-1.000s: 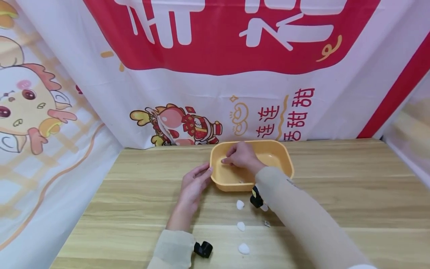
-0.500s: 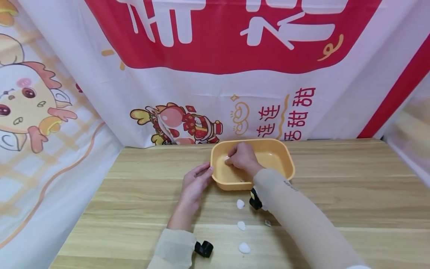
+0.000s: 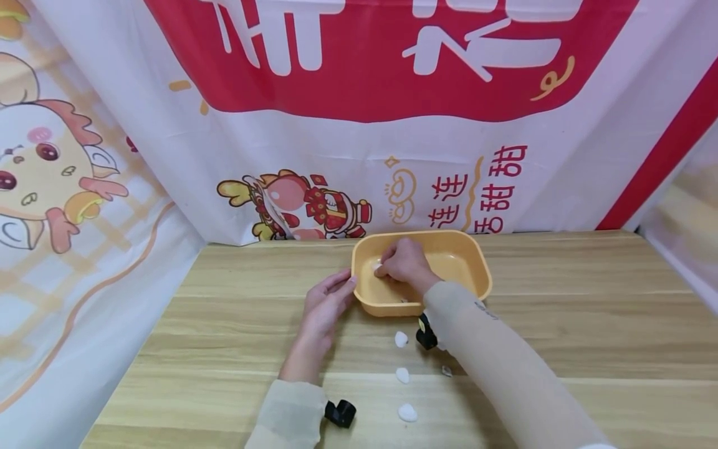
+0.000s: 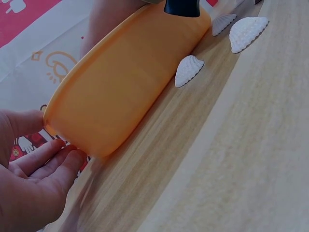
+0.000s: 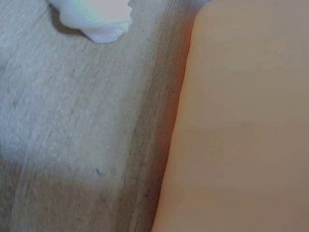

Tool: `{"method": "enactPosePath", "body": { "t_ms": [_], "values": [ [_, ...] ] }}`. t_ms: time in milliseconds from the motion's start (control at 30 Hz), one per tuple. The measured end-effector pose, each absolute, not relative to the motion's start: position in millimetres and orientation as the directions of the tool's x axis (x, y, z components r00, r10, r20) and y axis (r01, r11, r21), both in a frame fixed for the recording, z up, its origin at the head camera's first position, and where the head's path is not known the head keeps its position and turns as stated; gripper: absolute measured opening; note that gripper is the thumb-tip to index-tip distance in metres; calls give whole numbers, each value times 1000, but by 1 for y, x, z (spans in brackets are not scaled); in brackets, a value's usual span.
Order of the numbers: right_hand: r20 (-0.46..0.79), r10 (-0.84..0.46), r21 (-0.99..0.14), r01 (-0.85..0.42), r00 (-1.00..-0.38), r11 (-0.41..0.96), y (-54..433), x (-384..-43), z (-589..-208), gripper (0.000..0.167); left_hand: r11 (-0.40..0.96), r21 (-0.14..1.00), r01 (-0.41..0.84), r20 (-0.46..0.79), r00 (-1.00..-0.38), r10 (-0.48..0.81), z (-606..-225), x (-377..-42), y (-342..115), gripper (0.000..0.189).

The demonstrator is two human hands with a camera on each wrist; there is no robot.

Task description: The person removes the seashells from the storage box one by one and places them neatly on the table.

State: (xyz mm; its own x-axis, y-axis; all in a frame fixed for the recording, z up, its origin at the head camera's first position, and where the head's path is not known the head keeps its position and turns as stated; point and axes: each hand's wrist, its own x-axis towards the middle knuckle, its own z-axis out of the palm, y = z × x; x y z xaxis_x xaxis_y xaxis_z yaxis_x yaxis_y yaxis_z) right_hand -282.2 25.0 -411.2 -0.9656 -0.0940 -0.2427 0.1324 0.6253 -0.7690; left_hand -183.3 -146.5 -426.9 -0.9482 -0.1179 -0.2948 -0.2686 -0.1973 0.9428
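A yellow-orange plastic basin [image 3: 457,268] stands against the cloth backdrop at the back of the table. My right hand [image 3: 405,260] reaches down into its left half and pinches a small white seashell [image 3: 377,265] between thumb and fingers, close over the basin floor. My left hand [image 3: 328,302] rests its fingertips against the outside of the basin's left end; the left wrist view shows those fingers [image 4: 67,166] lightly bent at the wall, not wrapped round it. The right wrist view catches only the basin's outer side [image 5: 241,125] and a shell [image 5: 99,17], with no hand in it.
On the wood table before the basin lie white scallop-like shells [image 3: 407,413], spaced in a column toward the front. A smaller greyish shell [image 3: 446,371] lies to their right, near the right sleeve. Another small bit [image 3: 404,300] sits inside the basin.
The white shell at my right fingertips has come into sight, and that hand has shifted only slightly within the basin. My left hand stays at the basin's left end.
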Motion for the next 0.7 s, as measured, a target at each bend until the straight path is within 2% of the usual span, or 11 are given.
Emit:
{"method": "enactPosePath", "body": {
  "t_ms": [700],
  "values": [
    [-303,-93,-733,170,-948,659,25,-279,-408,19,-193,942,-276,-303,-945,-123,-427,-184,-147,43]
  ]
}}
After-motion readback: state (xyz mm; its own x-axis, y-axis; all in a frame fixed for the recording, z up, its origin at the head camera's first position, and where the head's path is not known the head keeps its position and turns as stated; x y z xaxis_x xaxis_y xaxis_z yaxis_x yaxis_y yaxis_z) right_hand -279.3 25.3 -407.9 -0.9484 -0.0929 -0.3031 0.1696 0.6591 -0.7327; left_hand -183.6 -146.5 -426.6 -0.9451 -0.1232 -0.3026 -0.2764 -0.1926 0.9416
